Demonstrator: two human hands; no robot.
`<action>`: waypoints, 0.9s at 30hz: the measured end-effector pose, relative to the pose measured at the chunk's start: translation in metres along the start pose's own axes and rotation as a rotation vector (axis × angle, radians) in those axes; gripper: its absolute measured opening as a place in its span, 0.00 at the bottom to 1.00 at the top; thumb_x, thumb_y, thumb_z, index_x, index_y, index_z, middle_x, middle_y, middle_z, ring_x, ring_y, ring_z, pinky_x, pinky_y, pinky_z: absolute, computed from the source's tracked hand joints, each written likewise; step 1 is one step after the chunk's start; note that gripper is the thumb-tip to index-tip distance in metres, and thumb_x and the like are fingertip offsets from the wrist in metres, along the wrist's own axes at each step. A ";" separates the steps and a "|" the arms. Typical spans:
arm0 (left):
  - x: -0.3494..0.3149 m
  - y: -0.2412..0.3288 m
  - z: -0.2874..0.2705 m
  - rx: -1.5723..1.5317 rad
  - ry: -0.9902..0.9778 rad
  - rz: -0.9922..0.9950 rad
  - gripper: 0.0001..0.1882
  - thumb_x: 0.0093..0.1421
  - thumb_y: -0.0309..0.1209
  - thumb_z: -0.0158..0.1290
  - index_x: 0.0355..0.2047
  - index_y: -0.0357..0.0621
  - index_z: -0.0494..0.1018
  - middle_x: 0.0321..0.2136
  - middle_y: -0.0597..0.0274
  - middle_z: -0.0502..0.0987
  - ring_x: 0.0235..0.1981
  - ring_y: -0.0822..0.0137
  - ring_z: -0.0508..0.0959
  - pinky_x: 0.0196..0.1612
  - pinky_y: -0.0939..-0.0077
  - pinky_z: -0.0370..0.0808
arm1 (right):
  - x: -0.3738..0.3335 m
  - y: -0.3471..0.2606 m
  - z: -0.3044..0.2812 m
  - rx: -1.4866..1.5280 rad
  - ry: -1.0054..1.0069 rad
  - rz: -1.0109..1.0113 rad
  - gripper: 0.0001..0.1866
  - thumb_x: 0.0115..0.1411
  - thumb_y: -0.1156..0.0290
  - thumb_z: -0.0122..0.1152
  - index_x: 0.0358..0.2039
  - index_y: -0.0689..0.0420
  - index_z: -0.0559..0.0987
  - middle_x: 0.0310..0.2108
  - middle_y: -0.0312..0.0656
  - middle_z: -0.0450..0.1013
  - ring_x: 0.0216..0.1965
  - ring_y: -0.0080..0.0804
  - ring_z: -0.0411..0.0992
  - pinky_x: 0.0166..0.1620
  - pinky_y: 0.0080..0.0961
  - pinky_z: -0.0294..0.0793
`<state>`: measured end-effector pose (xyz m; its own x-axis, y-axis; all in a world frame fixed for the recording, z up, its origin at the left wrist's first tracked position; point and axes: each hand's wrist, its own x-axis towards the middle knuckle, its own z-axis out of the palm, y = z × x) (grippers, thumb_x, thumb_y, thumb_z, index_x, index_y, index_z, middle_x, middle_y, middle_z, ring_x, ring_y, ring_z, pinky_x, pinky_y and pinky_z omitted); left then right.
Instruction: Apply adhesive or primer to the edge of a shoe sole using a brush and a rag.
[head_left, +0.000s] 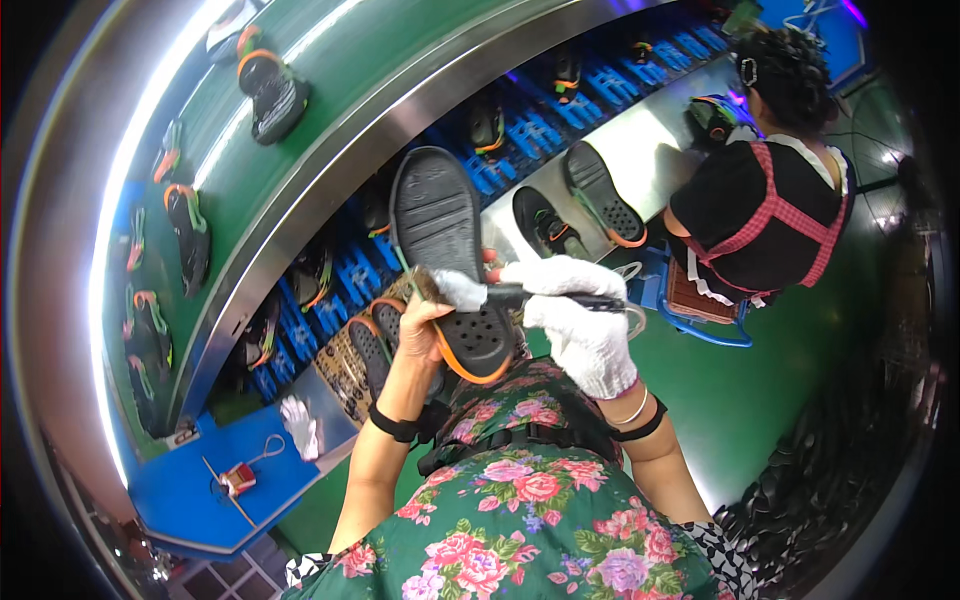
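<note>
My bare left hand [418,332] is closed around the edge of a black shoe sole [438,212]. The sole is held up in front of me, with grooves across its forefoot, several small holes in its heel and an orange rim. In a white knit glove, my right hand [578,325] grips the dark handle of a brush [462,291]. The brush lies across the middle of the sole, its white-wrapped neck over the black surface and its brown bristles at the edge beside my left thumb. Whether the bristles touch the sole I cannot tell.
A metal bench [655,140] ahead carries a black shoe upper [545,222] and another sole [603,190]. Blue racks [535,130] with shoes run behind it. A green shelf [340,90] holds more shoes. One co-worker [770,190] sits right. A blue table [190,490] bears a glove [300,425].
</note>
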<state>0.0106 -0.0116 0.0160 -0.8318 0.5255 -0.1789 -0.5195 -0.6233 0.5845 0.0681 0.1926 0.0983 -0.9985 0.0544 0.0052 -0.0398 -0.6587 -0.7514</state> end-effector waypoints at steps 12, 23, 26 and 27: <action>-0.035 -0.007 0.026 -0.821 -0.047 -0.097 0.62 0.53 0.86 0.29 0.61 0.40 0.67 0.42 0.43 0.80 0.43 0.44 0.82 0.53 0.48 0.77 | 0.010 0.013 0.025 -0.677 -0.103 -0.282 0.07 0.52 0.87 0.66 0.32 0.64 0.83 0.33 0.45 0.81 0.28 0.30 0.79 0.34 0.29 0.79; -0.035 -0.024 0.005 -0.405 -0.019 0.179 0.47 0.66 0.74 0.31 0.71 0.53 0.60 0.66 0.62 0.68 0.65 0.57 0.69 0.70 0.57 0.62 | 0.031 0.014 0.030 -1.228 -0.289 -0.674 0.17 0.58 0.81 0.66 0.49 0.61 0.84 0.49 0.46 0.82 0.44 0.34 0.80 0.47 0.29 0.78; -0.027 -0.021 0.035 0.072 0.445 -0.012 0.57 0.60 0.81 0.24 0.69 0.46 0.62 0.63 0.57 0.72 0.62 0.57 0.72 0.67 0.59 0.68 | 0.035 0.027 0.034 -1.278 -0.260 -0.724 0.18 0.54 0.81 0.68 0.47 0.60 0.85 0.47 0.48 0.82 0.45 0.39 0.81 0.47 0.31 0.78; -0.029 -0.024 0.028 0.052 0.414 -0.025 0.57 0.60 0.81 0.24 0.69 0.46 0.63 0.62 0.56 0.72 0.62 0.57 0.73 0.67 0.58 0.68 | 0.032 0.033 0.036 -1.324 -0.243 -0.756 0.18 0.49 0.81 0.71 0.43 0.60 0.87 0.45 0.50 0.83 0.44 0.44 0.81 0.46 0.33 0.78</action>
<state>0.0527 0.0041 0.0291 -0.8327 0.2564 -0.4908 -0.5392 -0.5774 0.6131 0.0338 0.1451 0.0973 -0.7486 -0.1486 0.6462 -0.5924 0.5875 -0.5513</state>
